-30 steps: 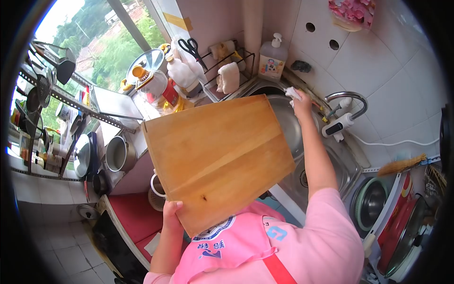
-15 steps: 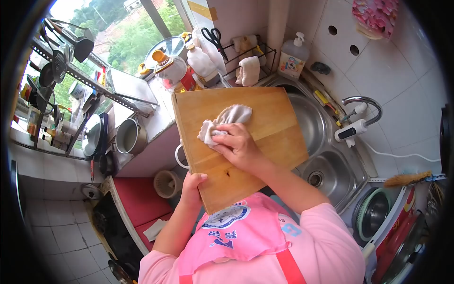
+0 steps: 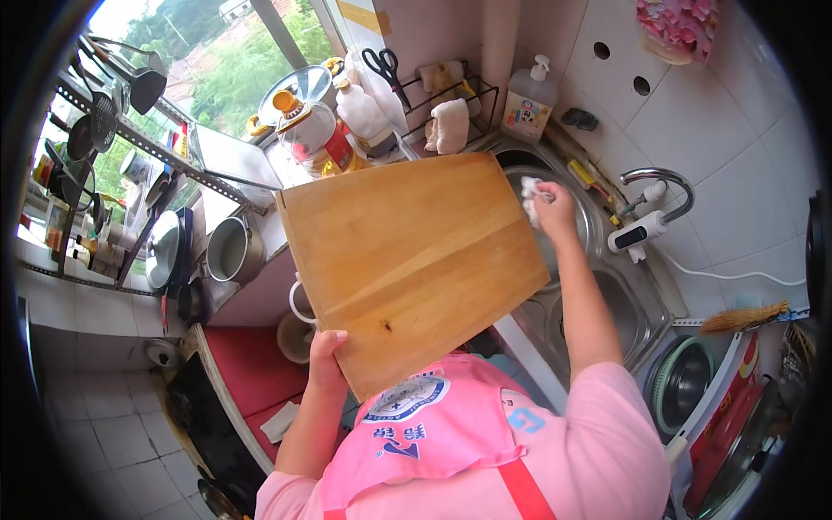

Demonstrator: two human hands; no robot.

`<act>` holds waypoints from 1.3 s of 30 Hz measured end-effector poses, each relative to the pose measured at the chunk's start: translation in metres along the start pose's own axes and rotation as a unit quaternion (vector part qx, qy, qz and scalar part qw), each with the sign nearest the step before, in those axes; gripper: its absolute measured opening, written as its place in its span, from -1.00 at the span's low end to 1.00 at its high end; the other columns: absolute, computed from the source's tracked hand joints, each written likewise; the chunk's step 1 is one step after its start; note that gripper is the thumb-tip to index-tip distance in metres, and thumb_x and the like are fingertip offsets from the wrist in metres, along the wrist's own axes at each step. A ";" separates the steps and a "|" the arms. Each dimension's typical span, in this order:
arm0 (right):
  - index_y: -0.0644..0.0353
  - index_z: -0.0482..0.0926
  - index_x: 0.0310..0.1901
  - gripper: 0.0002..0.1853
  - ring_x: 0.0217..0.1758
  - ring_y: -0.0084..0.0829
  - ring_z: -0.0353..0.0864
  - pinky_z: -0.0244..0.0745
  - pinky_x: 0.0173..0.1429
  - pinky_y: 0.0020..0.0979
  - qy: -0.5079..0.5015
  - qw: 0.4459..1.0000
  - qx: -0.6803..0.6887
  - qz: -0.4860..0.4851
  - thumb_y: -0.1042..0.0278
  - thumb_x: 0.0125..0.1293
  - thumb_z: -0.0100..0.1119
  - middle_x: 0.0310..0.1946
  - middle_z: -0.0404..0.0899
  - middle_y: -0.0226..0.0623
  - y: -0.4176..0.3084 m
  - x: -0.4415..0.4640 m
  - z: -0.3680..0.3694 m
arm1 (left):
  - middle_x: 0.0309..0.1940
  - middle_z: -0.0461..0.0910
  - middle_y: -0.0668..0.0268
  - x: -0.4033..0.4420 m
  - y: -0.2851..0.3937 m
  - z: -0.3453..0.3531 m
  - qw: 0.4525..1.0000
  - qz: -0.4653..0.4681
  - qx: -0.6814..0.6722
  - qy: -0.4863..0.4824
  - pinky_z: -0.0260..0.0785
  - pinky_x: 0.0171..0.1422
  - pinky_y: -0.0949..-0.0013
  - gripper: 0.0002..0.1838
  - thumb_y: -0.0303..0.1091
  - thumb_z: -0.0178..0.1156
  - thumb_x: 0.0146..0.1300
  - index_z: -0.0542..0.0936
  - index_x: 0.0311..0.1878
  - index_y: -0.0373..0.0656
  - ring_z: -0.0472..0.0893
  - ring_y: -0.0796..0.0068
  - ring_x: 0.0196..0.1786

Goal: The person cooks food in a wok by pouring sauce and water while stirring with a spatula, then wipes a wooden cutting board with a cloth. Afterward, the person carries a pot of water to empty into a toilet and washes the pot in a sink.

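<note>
A large wooden cutting board (image 3: 407, 260) is held tilted in front of my body, with a white ring handle (image 3: 300, 300) at its left edge. My left hand (image 3: 327, 357) grips the board's lower left corner, thumb on top and the other fingers hidden beneath. Beyond the board's right edge, my right hand (image 3: 555, 211) is closed around a bunched white cloth (image 3: 532, 198). That hand is over the steel sink (image 3: 589, 227), apart from the board.
A faucet (image 3: 646, 230) rises at the sink's right side. Behind the sink stands a pump bottle (image 3: 529, 102) beside a wire rack (image 3: 485, 108). Bottles, including an oil jug (image 3: 316, 143), line the windowsill. A pot (image 3: 234, 250) sits at the left.
My right hand has lifted the cloth off the board and moved right, over the sink. The board has shifted left a little, still in my left hand.
</note>
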State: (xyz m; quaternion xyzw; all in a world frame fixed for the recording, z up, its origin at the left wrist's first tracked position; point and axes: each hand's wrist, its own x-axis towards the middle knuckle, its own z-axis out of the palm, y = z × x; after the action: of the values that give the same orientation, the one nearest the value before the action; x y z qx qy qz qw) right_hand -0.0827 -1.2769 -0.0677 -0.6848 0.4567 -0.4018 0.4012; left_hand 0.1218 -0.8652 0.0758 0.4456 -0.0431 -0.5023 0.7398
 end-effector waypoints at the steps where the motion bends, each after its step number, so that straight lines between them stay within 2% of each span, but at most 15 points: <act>1: 0.22 0.62 -0.25 -0.83 -0.19 -0.33 0.59 0.52 -0.09 -0.34 -0.040 0.997 0.054 -0.040 0.59 0.07 0.23 -0.22 0.53 -0.22 -0.050 -0.020 0.012 | 0.11 0.50 0.04 0.001 0.000 0.002 1.000 -0.003 -0.001 -0.005 0.44 0.20 0.18 -0.32 -0.32 0.10 -0.01 0.34 0.26 -0.35 0.56 0.16 0.11; 3: 0.23 0.61 -0.22 -0.82 -0.20 -0.44 0.54 0.51 -0.09 -0.39 -0.139 0.967 0.199 -0.074 0.61 0.10 0.20 -0.25 0.51 -0.30 -0.152 -0.077 0.046 | 0.12 0.50 0.04 0.007 -0.006 0.000 1.000 -0.001 0.003 -0.005 0.44 0.20 0.18 -0.32 -0.32 0.09 0.00 0.34 0.26 -0.35 0.56 0.17 0.11; 5: 0.15 0.63 -0.20 -0.81 -0.14 -0.41 0.51 0.48 -0.10 -0.41 -0.195 0.921 0.155 -0.299 0.61 0.15 0.25 -0.24 0.48 -0.33 -0.227 -0.121 0.073 | 0.13 0.50 0.04 0.014 -0.009 0.008 1.000 0.001 0.006 -0.017 0.43 0.20 0.19 -0.32 -0.32 0.08 0.00 0.34 0.27 -0.36 0.56 0.19 0.12; 10: 0.12 0.67 -0.20 -0.70 -0.09 -0.17 0.51 0.45 0.07 -0.27 -0.186 0.881 0.108 -0.422 0.66 0.00 0.24 -0.19 0.49 -0.21 -0.226 -0.134 0.108 | 0.15 0.48 0.04 0.013 -0.011 0.017 1.000 -0.001 0.006 -0.019 0.41 0.24 0.13 -0.27 -0.30 0.11 -0.02 0.30 0.30 -0.33 0.53 0.12 0.15; 13: 0.23 0.66 -0.28 -0.80 -0.27 -0.19 0.55 0.51 -0.11 -0.27 -0.112 0.970 0.059 -0.208 0.65 0.03 0.16 -0.26 0.53 -0.10 -0.144 -0.070 0.081 | 0.17 0.45 0.05 0.007 -0.008 0.009 1.000 -0.026 0.003 -0.017 0.39 0.26 0.06 -0.23 -0.27 0.14 -0.04 0.27 0.33 -0.28 0.49 0.07 0.17; 15: 0.23 0.68 -0.18 -0.71 -0.10 -0.20 0.57 0.53 0.03 -0.33 -0.038 0.991 -0.096 -0.080 0.68 0.03 0.15 -0.18 0.52 -0.16 -0.041 -0.011 0.042 | 0.17 0.45 0.04 0.004 -0.008 0.003 0.999 -0.028 -0.010 -0.011 0.39 0.25 0.06 -0.23 -0.26 0.14 -0.04 0.27 0.33 -0.29 0.49 0.07 0.17; 18: 0.26 0.68 -0.23 -0.72 -0.06 -0.23 0.55 0.49 0.05 -0.34 0.054 0.988 -0.142 -0.037 0.67 -0.02 0.16 -0.22 0.52 -0.15 0.047 0.009 -0.021 | 0.12 0.50 0.01 0.005 -0.003 0.000 1.000 -0.013 -0.015 -0.005 0.45 0.19 0.13 -0.31 -0.31 0.10 0.00 0.32 0.27 -0.39 0.55 0.11 0.12; 21: 0.25 0.69 -0.20 -0.70 -0.07 -0.28 0.54 0.52 -0.02 -0.34 0.015 0.978 -0.142 -0.153 0.68 0.00 0.14 -0.17 0.51 -0.21 -0.056 -0.036 -0.018 | 0.11 0.51 0.02 0.010 0.001 0.010 1.000 -0.003 0.008 -0.006 0.46 0.18 0.13 -0.31 -0.29 0.10 0.01 0.33 0.27 -0.39 0.56 0.12 0.11; 22: 0.23 0.69 -0.18 -0.69 -0.09 -0.28 0.53 0.51 -0.02 -0.34 -0.034 0.995 0.066 -0.062 0.68 0.01 0.12 -0.17 0.48 -0.23 -0.115 -0.069 -0.004 | 0.11 0.51 0.03 0.014 -0.001 0.016 1.000 0.002 0.000 0.000 0.46 0.17 0.14 -0.31 -0.29 0.10 0.01 0.34 0.26 -0.39 0.56 0.12 0.09; 24: 0.20 0.70 -0.18 -0.73 -0.07 -0.26 0.51 0.49 -0.06 -0.30 -0.125 0.933 0.023 -0.338 0.64 0.04 0.23 -0.20 0.46 -0.20 -0.174 -0.123 0.013 | 0.10 0.52 0.04 0.020 -0.004 0.019 1.000 0.000 -0.005 0.002 0.46 0.16 0.14 -0.32 -0.28 0.10 0.01 0.34 0.25 -0.39 0.57 0.12 0.08; 28: 0.07 0.66 -0.17 -0.73 -0.17 -0.25 0.55 0.50 0.02 -0.25 -0.260 0.861 0.108 -0.423 0.52 0.04 0.29 -0.21 0.57 -0.30 -0.217 -0.214 0.051 | 0.07 0.53 0.05 0.033 -0.007 0.019 0.998 0.001 -0.041 -0.039 0.45 0.18 0.14 -0.33 -0.27 0.08 0.01 0.35 0.25 -0.36 0.57 0.11 0.07; 32: 0.05 0.66 -0.32 -0.81 -0.24 -0.23 0.58 0.51 -0.08 -0.25 -0.198 0.888 0.023 -0.415 0.54 0.00 0.27 -0.24 0.60 -0.32 -0.169 -0.159 0.029 | 0.12 0.48 0.03 0.025 -0.001 0.033 0.999 0.020 -0.008 -0.029 0.44 0.19 0.11 -0.28 -0.27 0.10 -0.01 0.31 0.29 -0.34 0.54 0.09 0.12; 35: 0.20 0.63 -0.38 -0.91 -0.25 -0.14 0.57 0.52 -0.14 -0.21 -0.098 0.940 -0.163 -0.284 0.54 0.04 0.19 -0.28 0.57 -0.13 -0.079 -0.093 -0.009 | 0.14 0.47 0.02 0.017 0.007 0.029 0.999 0.034 0.002 -0.009 0.42 0.20 0.08 -0.25 -0.23 0.13 -0.03 0.29 0.30 -0.31 0.52 0.06 0.13; 36: 0.24 0.64 -0.39 -0.92 -0.25 -0.12 0.56 0.52 -0.15 -0.22 -0.054 0.982 -0.137 -0.115 0.53 0.05 0.18 -0.31 0.55 -0.13 -0.019 -0.063 -0.014 | 0.13 0.48 0.02 0.014 0.009 0.026 0.999 0.040 0.007 0.009 0.42 0.21 0.05 -0.24 -0.20 0.14 -0.05 0.30 0.29 -0.28 0.52 0.03 0.12; 39: 0.25 0.68 -0.29 -0.75 -0.18 -0.13 0.56 0.50 -0.09 -0.26 0.071 0.967 -0.214 -0.119 0.72 0.00 0.14 -0.28 0.51 -0.12 0.061 -0.021 -0.071 | 0.12 0.48 0.02 0.003 0.014 0.024 0.998 0.049 0.008 0.035 0.42 0.20 0.04 -0.24 -0.18 0.14 -0.05 0.30 0.29 -0.27 0.52 0.03 0.12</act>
State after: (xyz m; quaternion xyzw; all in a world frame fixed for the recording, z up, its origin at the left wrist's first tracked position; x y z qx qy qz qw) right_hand -0.1715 -1.2859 -0.1022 -0.7738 0.4746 -0.3871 0.1616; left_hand 0.1207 -0.8813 0.0991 0.4664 -0.0429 -0.4491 0.7609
